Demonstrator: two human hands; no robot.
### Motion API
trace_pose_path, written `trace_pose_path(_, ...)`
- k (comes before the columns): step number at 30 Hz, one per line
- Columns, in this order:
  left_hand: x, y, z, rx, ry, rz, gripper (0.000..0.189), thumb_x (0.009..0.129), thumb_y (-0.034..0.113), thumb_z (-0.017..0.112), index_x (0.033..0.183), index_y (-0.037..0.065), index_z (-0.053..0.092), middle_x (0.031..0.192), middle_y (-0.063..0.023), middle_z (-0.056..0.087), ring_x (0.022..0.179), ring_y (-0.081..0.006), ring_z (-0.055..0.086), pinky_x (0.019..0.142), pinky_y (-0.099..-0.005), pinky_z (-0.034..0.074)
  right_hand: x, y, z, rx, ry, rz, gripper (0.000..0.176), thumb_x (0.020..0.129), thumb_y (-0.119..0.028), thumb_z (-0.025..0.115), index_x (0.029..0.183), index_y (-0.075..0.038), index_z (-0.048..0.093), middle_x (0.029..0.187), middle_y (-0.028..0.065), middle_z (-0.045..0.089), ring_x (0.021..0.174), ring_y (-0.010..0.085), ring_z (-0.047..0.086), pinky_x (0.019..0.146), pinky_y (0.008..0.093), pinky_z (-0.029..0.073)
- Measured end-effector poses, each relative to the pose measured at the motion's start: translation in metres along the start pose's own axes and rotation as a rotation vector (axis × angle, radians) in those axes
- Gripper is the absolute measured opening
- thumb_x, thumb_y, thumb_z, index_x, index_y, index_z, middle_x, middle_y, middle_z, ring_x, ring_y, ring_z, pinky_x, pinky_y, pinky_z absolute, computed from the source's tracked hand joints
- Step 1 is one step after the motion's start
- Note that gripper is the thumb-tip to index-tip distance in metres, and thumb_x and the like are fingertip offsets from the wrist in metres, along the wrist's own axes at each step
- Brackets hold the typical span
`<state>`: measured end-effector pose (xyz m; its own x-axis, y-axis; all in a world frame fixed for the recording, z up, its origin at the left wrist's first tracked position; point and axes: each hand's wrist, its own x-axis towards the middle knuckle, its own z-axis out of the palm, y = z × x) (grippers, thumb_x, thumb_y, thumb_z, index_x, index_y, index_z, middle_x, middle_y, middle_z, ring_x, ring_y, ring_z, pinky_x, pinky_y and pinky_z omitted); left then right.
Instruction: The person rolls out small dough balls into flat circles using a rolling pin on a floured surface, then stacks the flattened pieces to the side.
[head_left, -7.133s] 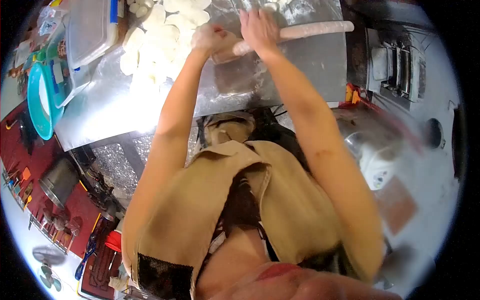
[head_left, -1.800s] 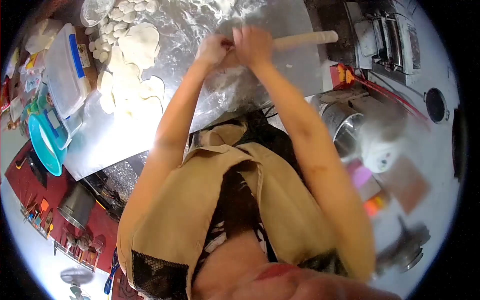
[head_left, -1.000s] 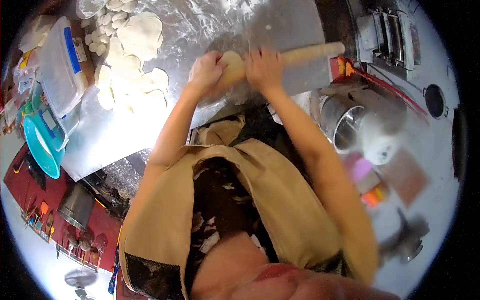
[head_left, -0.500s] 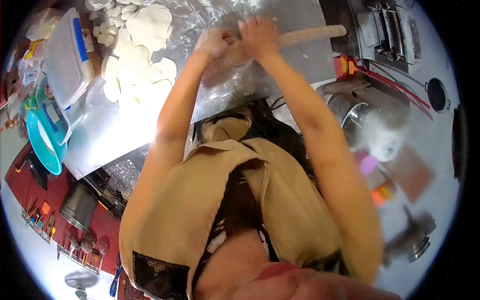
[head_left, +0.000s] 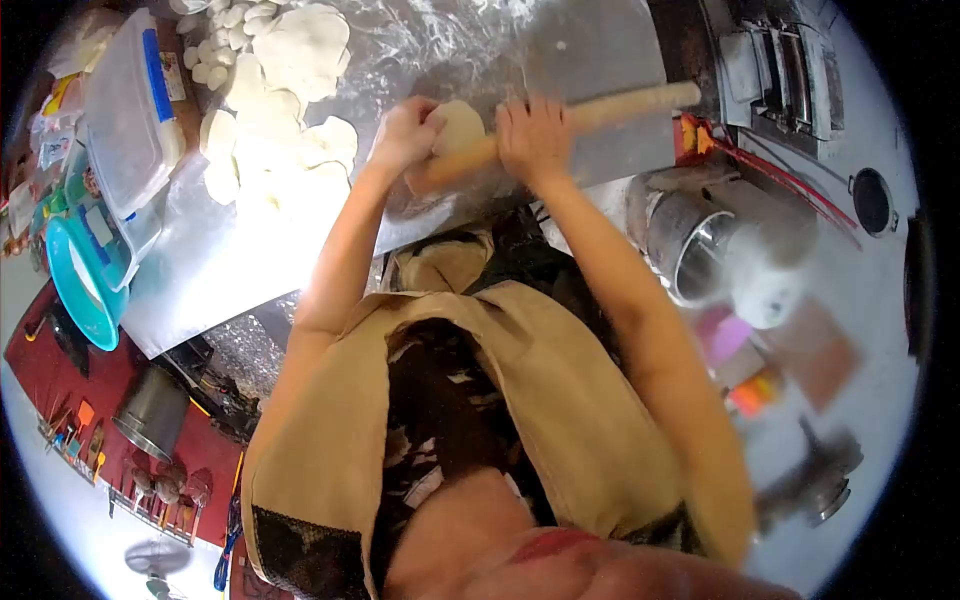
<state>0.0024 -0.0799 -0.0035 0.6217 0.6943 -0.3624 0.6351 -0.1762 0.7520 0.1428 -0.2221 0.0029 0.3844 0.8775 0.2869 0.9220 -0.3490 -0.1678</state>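
My right hand [head_left: 535, 140] lies over a long wooden rolling pin [head_left: 630, 106], its fingers across the wood. The pin slants over the metal table, its near end low on the left and its far end sticking out to the right. My left hand [head_left: 404, 138] is closed, with thumb and fingers at the left edge of a small round piece of flattened dough [head_left: 460, 129]. That dough lies between my two hands, just beyond the pin. To the left of my left hand, several flat dough rounds [head_left: 300, 50] lie spread and overlapping.
The floured metal table [head_left: 200, 270] has smaller dough pieces [head_left: 205, 60] at the far left. A clear plastic box [head_left: 130, 110] and a turquoise basin [head_left: 85, 290] stand left. A metal pot [head_left: 150, 415] is lower left. At right are a metal cylinder [head_left: 690, 240] and a roller machine [head_left: 785, 75].
The rolling pin has come closer to my body and tilted more, uncovering the dough round. My left hand has shifted left and nearer to me; my right hand has also come nearer.
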Motion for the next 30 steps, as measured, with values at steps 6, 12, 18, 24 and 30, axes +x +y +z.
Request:
trace_pose_path(6,0.034,0.019,-0.024,0.172,-0.144,-0.010,0.027,0.078,0.030,0.062,0.097,0.011,0.069,0.094,-0.0180,0.065,0.091,-0.0338,0.063,0.080,-0.0415,0.049,0.075,-0.007,0.017,-0.077,-0.176,-0.232,0.020,0.084,-0.028,0.050,0.085,-0.011,0.062,0.091,0.0120,0.057,0.090,0.0297,0.053,0.076,0.0442,0.039)
trace_pose_path(12,-0.012,-0.001,-0.004,0.219,-0.074,-0.087,0.025,0.078,0.030,0.063,0.093,0.011,0.068,0.092,-0.0171,0.066,0.090,-0.0336,0.063,0.078,-0.0413,0.050,0.032,-0.017,0.002,-0.052,-0.164,-0.109,0.021,0.084,-0.027,0.050,0.088,-0.009,0.061,0.101,0.0102,0.060,0.095,0.0281,0.054,0.079,0.0440,0.041)
trace_pose_path(18,0.003,-0.030,-0.024,0.031,-0.033,-0.031,0.026,0.077,0.030,0.065,0.091,0.009,0.068,0.089,-0.0185,0.066,0.085,-0.0350,0.063,0.076,-0.0423,0.050,0.020,-0.014,0.012,0.076,0.072,-0.150,0.019,0.084,-0.028,0.052,0.081,-0.011,0.057,0.085,0.0109,0.055,0.081,0.0294,0.053,0.072,0.0430,0.041)
trace_pose_path(24,0.007,-0.007,-0.026,0.289,0.062,-0.007,0.027,0.080,0.028,0.062,0.094,0.007,0.070,0.080,-0.0131,0.068,0.074,-0.0237,0.066,0.067,-0.0356,0.051,0.080,-0.027,0.052,0.004,0.185,-0.124,0.023,0.083,-0.032,0.053,0.075,-0.011,0.058,0.081,0.0093,0.058,0.077,0.0274,0.055,0.070,0.0413,0.040)
trace_pose_path(30,-0.035,-0.050,-0.049,-0.096,0.137,-0.148,0.029,0.080,0.028,0.060,0.096,0.006,0.068,0.084,-0.0168,0.067,0.076,-0.0239,0.066,0.070,-0.0350,0.050,0.014,-0.024,0.011,0.059,0.028,-0.187,0.024,0.085,-0.033,0.051,0.079,-0.011,0.059,0.081,0.0093,0.055,0.079,0.0269,0.052,0.075,0.0427,0.038)
